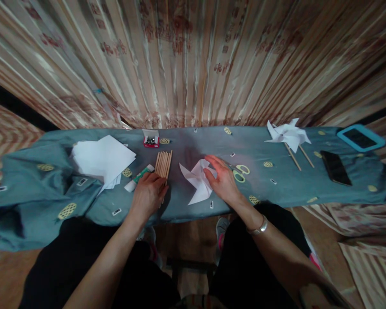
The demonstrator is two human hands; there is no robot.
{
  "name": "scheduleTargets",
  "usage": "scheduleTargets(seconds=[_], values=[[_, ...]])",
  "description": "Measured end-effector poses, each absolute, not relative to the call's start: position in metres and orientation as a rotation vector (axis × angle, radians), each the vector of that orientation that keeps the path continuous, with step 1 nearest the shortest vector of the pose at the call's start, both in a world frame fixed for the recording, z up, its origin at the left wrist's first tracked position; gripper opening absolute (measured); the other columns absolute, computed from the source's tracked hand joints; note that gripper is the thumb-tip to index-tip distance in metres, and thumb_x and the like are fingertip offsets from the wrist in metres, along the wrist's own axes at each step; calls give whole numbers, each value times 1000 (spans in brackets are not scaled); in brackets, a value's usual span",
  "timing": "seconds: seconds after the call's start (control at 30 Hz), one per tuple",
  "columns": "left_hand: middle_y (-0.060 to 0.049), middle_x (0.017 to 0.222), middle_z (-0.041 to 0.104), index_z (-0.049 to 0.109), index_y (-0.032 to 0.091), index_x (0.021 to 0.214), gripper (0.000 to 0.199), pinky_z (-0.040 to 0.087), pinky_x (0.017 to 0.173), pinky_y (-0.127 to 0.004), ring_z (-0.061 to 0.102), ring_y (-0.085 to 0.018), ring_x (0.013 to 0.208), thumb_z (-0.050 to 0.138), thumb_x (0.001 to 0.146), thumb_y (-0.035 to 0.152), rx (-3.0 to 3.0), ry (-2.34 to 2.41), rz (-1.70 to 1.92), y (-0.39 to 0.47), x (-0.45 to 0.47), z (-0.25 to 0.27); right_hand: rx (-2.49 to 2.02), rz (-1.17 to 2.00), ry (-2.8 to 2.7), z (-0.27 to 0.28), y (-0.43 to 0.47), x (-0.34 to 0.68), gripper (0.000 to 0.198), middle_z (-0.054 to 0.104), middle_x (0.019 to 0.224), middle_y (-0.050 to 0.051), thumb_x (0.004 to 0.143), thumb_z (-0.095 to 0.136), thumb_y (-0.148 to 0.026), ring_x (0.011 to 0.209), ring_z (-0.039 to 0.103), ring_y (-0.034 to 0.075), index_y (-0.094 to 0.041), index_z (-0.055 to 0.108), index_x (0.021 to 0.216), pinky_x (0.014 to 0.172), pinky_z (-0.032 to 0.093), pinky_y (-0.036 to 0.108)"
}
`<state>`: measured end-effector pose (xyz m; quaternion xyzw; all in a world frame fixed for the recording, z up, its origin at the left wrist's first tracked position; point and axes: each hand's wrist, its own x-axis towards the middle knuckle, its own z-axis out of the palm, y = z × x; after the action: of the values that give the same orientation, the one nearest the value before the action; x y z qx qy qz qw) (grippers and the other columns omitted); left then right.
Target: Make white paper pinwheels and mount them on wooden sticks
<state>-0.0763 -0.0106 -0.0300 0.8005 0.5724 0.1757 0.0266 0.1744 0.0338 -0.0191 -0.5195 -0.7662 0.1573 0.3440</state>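
Observation:
A white paper pinwheel [200, 182] without a stick lies in front of me. My right hand [223, 178] holds its right side between thumb and fingers. To the left is a row of thin wooden sticks [162, 165] lying side by side. My left hand [149, 193] has its curled fingers on the lower end of the sticks; how many it grips is hidden. A green and white glue stick [143, 175] lies just beyond that hand. Scissors [240, 172] with pale yellow-green handles lie beside my right hand.
A pile of white paper [104, 159] is at the left, near an open red box [151, 140] of small shiny pieces. At the right are finished pinwheels [288, 134] on sticks, a black phone [336, 167] and a blue-framed tablet [360, 137]. A curtain [193, 64] hangs behind the cloth-covered table [193, 137].

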Motion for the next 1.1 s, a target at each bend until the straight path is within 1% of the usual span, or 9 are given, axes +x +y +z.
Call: scheduleTargets(seconds=[0.27, 0.4, 0.5, 0.67, 0.8, 0.9, 1.0, 1.1], values=[[-8, 84, 64, 68, 19, 87, 13, 50, 82, -42, 56, -26, 86, 55, 85, 23, 2494, 1780, 526, -8, -76, -31, -1385, 393, -1970, -17, 39, 177, 40, 63, 129, 16, 89, 48, -28, 121, 57, 27, -12, 61, 123, 107, 43, 47], [-10, 84, 64, 68, 17, 87, 15, 49, 83, -44, 56, -27, 86, 55, 86, 23, 2487, 1781, 501, -7, -74, -30, -1388, 391, -1951, -16, 44, 181, 39, 63, 128, 14, 89, 48, -30, 121, 57, 27, -15, 61, 123, 107, 43, 48], [-10, 84, 64, 69, 16, 87, 15, 50, 82, -43, 55, -27, 86, 54, 86, 22, 2476, 1782, 509, -6, -73, -28, -1403, 380, -1933, -16, 47, 183, 39, 65, 126, 14, 88, 49, -29, 119, 59, 27, -15, 62, 122, 107, 43, 48], [-9, 84, 65, 69, 17, 88, 17, 49, 81, -39, 55, -24, 84, 53, 88, 22, 2464, 1769, 617, -4, -75, -25, -1396, 383, -1949, -13, 49, 183, 40, 64, 126, 18, 88, 49, -27, 119, 59, 28, -9, 62, 122, 106, 43, 47], [-8, 87, 66, 70, 16, 89, 16, 48, 81, -38, 55, -25, 85, 54, 88, 20, 2425, 1786, 642, -2, -72, -22, -1381, 405, -1949, -13, 49, 180, 37, 65, 126, 15, 88, 49, -27, 119, 59, 27, -14, 63, 120, 106, 43, 47], [-9, 88, 66, 70, 14, 92, 15, 48, 83, -38, 55, -25, 88, 56, 87, 18, 2384, 1765, 615, -3, -64, -18, -1361, 442, -1947, -14, 48, 175, 32, 65, 126, 15, 88, 51, -28, 119, 59, 27, -15, 66, 113, 106, 43, 47], [-9, 88, 65, 70, 15, 92, 14, 48, 83, -38, 56, -25, 88, 57, 87, 16, 2376, 1693, 588, -7, -53, -14, -1342, 469, -1945, -13, 48, 166, 22, 66, 123, 14, 86, 54, -26, 115, 62, 27, -17, 68, 99, 103, 45, 47], [-8, 89, 65, 70, 15, 89, 14, 48, 82, -35, 56, -23, 89, 57, 88, 16, 2356, 1615, 566, -10, -43, -10, -1331, 486, -1962, -8, 51, 152, 12, 67, 121, 13, 84, 57, -23, 112, 63, 26, -19, 68, 87, 100, 47, 45]])
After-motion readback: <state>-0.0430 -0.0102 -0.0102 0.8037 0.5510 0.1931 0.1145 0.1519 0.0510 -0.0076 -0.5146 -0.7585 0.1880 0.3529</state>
